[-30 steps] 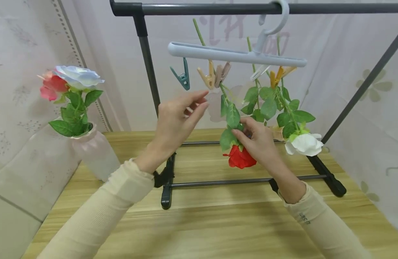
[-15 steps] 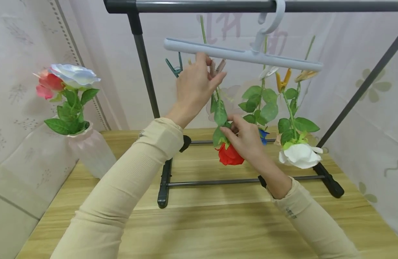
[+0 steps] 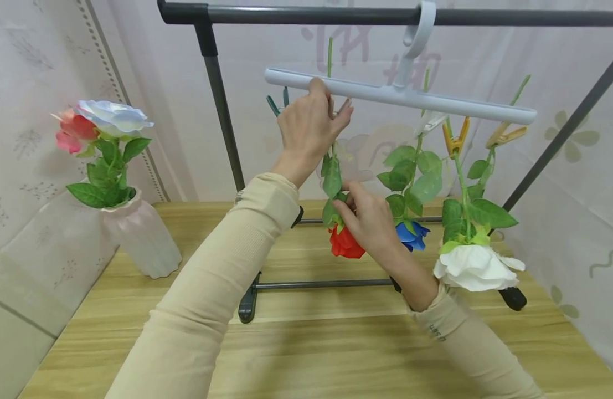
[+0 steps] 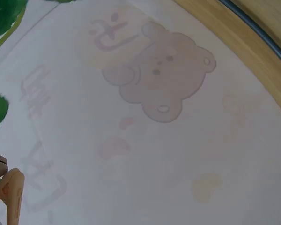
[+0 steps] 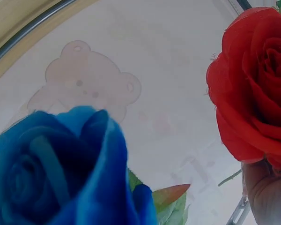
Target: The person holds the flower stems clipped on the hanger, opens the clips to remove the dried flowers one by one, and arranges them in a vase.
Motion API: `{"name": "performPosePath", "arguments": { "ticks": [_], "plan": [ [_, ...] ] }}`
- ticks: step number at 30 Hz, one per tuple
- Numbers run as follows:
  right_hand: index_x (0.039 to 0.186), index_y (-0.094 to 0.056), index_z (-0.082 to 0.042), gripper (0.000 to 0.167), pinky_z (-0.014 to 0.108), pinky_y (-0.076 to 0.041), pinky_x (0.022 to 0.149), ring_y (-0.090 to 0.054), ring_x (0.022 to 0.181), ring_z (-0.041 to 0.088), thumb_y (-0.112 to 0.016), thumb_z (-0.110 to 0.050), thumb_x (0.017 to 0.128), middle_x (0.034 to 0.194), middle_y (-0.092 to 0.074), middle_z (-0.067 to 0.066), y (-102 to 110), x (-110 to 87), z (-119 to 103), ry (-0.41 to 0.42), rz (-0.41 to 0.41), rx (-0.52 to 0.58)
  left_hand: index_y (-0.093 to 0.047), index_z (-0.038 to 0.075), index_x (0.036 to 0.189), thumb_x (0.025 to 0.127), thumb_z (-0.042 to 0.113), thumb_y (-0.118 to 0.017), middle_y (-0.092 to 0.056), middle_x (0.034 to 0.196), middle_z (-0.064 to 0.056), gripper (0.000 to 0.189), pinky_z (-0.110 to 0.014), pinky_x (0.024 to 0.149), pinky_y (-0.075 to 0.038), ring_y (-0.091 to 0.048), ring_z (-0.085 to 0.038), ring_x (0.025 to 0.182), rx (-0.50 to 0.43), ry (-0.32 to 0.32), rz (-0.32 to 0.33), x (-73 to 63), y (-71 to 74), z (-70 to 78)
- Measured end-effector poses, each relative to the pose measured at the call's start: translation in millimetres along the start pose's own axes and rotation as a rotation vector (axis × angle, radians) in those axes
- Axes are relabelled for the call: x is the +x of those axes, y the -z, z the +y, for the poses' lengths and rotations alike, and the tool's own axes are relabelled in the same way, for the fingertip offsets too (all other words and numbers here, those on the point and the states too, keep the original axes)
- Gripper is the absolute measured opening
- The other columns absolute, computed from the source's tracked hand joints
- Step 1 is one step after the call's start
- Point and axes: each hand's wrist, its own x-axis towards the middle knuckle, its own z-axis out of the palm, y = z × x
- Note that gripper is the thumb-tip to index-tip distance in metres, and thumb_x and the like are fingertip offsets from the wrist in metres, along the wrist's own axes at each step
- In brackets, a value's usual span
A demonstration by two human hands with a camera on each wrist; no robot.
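My left hand (image 3: 308, 130) is raised to the hanger bar, its thumb and fingers pinching a pinkish-brown clothespin (image 3: 344, 105); the fingertips are partly hidden. Beside that clip, a peach clothespin (image 4: 13, 194) shows in the left wrist view. A red rose (image 3: 345, 244) hangs head down, its stem rising behind the pale blue hanger (image 3: 361, 88). My right hand (image 3: 370, 219) pinches its leafy stem just above the bloom. To the right hang a blue rose (image 3: 411, 237) by a white clip (image 3: 431, 122) and a white rose (image 3: 478, 269) by a yellow clip (image 3: 456, 137).
A dark metal rack (image 3: 311, 15) carries the tilted hanger and stands on a wooden table (image 3: 306, 354). At the left is a pinkish-white vase (image 3: 144, 238) with red and pale blue flowers. A teal clip (image 3: 278, 102) hangs at the hanger's left end.
My left hand has risen to the clothespin on the hanger. The right hand has shifted left with the red rose. The hanger has swung, its right end coming nearer and lower.
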Motion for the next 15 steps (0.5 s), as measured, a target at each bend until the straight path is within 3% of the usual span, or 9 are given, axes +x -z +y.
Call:
{"name": "performPosePath", "arguments": {
  "ticks": [9, 15],
  "plan": [
    [0.102, -0.057, -0.002, 0.017, 0.024, -0.037, 0.046, -0.045, 0.049, 0.010, -0.065, -0.008, 0.088, 0.061, -0.054, 0.003, -1.0, -3.9, -0.7, 0.044, 0.002, -0.006, -0.056, 0.006, 0.087, 0.090, 0.034, -0.053, -0.042, 0.056, 0.001, 0.028, -0.025, 0.042, -0.027, -0.036, -0.013, 0.049, 0.078, -0.067, 0.002, 4.8, -3.2, 4.4],
    [0.103, -0.059, -0.001, 0.017, 0.023, -0.038, 0.044, -0.044, 0.047, 0.010, -0.065, -0.008, 0.088, 0.060, -0.054, 0.004, -0.1, -5.4, 2.2, 0.009, 0.012, 0.012, -0.057, 0.005, 0.087, 0.090, 0.027, -0.051, -0.042, 0.056, 0.000, 0.023, -0.025, 0.042, -0.026, -0.036, -0.013, 0.049, 0.097, -0.097, 0.009, 4.9, -3.4, 7.3]
  ]
}}
